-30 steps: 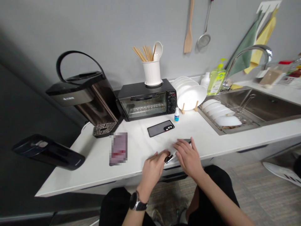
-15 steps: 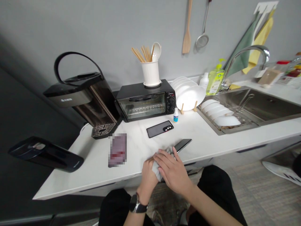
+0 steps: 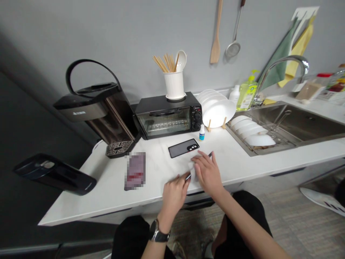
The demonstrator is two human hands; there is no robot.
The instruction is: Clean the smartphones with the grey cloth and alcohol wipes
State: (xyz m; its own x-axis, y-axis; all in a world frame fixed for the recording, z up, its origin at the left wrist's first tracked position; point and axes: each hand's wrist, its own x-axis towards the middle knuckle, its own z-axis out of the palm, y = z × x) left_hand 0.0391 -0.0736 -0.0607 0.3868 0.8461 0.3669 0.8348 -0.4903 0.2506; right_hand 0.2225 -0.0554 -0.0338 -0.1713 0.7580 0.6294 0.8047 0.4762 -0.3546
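Above the counter's front edge, my left hand is closed on the near end of a dark phone. My right hand is closed around a pale grey-white cloth, laid over the phone's middle. The phone's far corner pokes out past the right fingers; most of the rest is covered by hand and cloth. Just behind the hands lies a black-rimmed phone case with camera cut-outs. A small white bottle with a blue label stands beyond it.
Left on the counter are a dark flask-like container lying down, a blurred-out purple item and a drinks machine. Behind stand a toaster oven and racked plates. A sink is at right.
My right hand has moved up and away from the left, carrying the cloth along the phone. The near end of the phone now shows at my left fingers.
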